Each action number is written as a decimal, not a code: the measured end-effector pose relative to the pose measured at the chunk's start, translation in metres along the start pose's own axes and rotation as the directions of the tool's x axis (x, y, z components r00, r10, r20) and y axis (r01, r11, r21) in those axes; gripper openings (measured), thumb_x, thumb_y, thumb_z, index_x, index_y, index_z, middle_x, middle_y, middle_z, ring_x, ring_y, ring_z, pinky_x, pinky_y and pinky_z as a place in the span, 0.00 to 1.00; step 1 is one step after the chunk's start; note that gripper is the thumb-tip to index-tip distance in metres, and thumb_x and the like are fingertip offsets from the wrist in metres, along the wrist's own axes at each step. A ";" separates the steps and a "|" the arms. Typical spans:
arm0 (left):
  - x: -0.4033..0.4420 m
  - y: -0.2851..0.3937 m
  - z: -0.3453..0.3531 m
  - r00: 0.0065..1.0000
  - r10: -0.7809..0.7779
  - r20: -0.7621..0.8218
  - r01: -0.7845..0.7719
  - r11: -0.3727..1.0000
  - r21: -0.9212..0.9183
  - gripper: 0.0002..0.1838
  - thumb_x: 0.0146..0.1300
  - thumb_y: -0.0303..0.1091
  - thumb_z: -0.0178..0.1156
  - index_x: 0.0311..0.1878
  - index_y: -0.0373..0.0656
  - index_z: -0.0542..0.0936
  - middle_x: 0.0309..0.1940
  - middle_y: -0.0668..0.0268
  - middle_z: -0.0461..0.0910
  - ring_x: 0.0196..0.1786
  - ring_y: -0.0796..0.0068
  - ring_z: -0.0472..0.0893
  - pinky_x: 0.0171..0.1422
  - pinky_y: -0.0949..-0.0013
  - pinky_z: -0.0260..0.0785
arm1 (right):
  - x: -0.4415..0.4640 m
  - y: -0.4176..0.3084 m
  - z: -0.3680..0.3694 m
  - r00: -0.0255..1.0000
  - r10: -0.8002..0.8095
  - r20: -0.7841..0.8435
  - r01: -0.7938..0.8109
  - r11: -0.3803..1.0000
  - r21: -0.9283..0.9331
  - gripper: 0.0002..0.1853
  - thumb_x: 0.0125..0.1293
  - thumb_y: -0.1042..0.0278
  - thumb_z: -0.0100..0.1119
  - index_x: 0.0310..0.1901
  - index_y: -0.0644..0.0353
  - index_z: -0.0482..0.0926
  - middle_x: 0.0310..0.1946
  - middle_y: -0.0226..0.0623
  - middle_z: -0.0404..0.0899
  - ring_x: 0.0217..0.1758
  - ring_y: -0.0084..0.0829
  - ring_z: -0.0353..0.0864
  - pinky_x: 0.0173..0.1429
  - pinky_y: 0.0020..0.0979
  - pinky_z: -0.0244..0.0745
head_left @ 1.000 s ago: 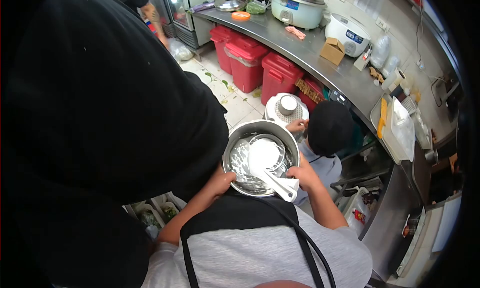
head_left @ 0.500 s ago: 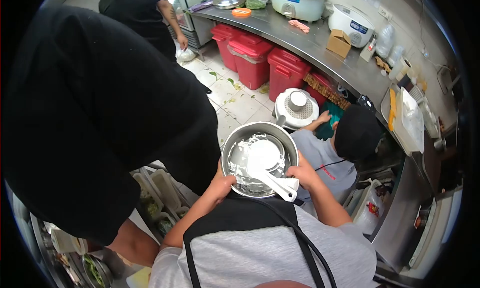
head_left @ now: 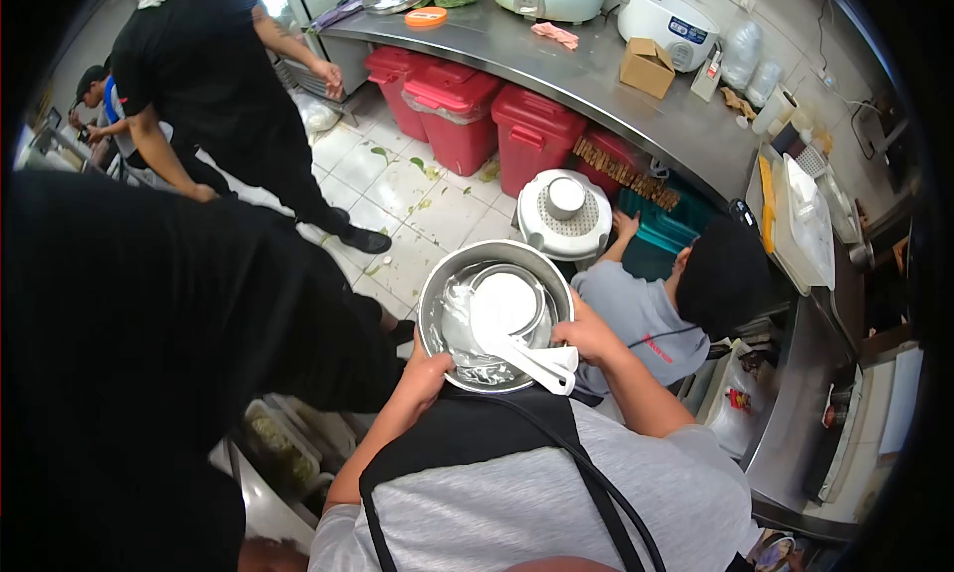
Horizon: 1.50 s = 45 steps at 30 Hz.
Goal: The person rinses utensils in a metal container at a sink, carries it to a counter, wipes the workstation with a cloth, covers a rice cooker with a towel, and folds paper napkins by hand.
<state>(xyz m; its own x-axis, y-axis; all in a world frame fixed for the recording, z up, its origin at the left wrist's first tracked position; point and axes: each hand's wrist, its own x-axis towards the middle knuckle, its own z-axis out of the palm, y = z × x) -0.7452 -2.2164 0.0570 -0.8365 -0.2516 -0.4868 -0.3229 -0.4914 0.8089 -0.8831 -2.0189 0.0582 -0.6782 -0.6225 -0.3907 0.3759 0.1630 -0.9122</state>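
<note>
A round metal pot (head_left: 428,309) is held in front of my apron, between my two hands. My left hand (head_left: 427,375) is wrapped round its left side, with the thumb over the rim. On the right side my right hand (head_left: 588,333) grips the pot, thumb at the edge. Inside lie a white ladle-like utensil (head_left: 505,304) and a smaller round metal container, partly hidden beneath it. The white handle (head_left: 542,368) sticks out over the near rim, with a second white handle end beside it. White smears coat the pot's inside.
A person in black (head_left: 179,304) stands close on my left; another (head_left: 209,85) is beyond. At right, a person in grey (head_left: 636,314) bends by a green crate (head_left: 661,239). Ahead are a white lidded container (head_left: 537,214), red bins (head_left: 537,130) and a steel counter (head_left: 497,40). Scraps litter the floor.
The view has shifted, with the pot slightly left in it and still in both hands. The far person in black shows more fully, and more of the green crate is visible.
</note>
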 end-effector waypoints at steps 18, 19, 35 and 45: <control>0.263 0.162 0.029 0.997 -0.034 0.064 0.022 0.983 0.180 0.39 0.39 0.20 0.45 0.62 0.43 0.50 0.48 0.55 0.65 0.44 0.66 0.71 0.40 0.73 0.68 | 0.243 -0.125 -0.087 0.994 -0.041 -0.106 0.040 0.999 -0.014 0.40 0.36 0.83 0.47 0.59 0.62 0.55 0.35 0.37 0.70 0.29 0.23 0.70 0.30 0.22 0.66; 0.275 0.171 0.026 0.995 -0.074 0.062 0.057 0.969 0.239 0.39 0.39 0.21 0.45 0.62 0.42 0.50 0.48 0.55 0.65 0.43 0.66 0.71 0.40 0.73 0.67 | 0.257 -0.128 -0.089 0.993 -0.061 -0.100 0.062 0.998 0.007 0.39 0.36 0.83 0.47 0.59 0.62 0.55 0.34 0.37 0.70 0.28 0.23 0.69 0.29 0.22 0.66; 0.515 0.352 -0.020 0.966 -0.074 0.249 0.010 0.969 0.248 0.42 0.37 0.21 0.45 0.62 0.47 0.46 0.48 0.53 0.63 0.40 0.61 0.74 0.28 0.65 0.75 | 0.481 -0.252 -0.071 0.946 -0.058 -0.319 0.074 0.997 0.039 0.40 0.35 0.83 0.46 0.59 0.62 0.54 0.40 0.39 0.70 0.31 0.22 0.70 0.28 0.20 0.66; 0.642 0.407 -0.010 0.953 -0.112 0.281 0.032 0.962 0.273 0.35 0.39 0.20 0.43 0.58 0.40 0.55 0.45 0.54 0.67 0.40 0.58 0.74 0.34 0.58 0.74 | 0.591 -0.272 -0.107 0.902 0.031 -0.430 -0.020 0.999 0.029 0.41 0.36 0.79 0.51 0.59 0.63 0.53 0.36 0.43 0.72 0.29 0.27 0.73 0.29 0.24 0.68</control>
<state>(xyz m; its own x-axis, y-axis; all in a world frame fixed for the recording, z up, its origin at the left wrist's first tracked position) -1.4090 -2.5868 0.0704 -0.8857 0.0497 -0.4615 -0.4582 -0.2531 0.8521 -1.4538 -2.3495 0.0626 -0.8720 -0.2276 -0.4334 0.4075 0.1534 -0.9003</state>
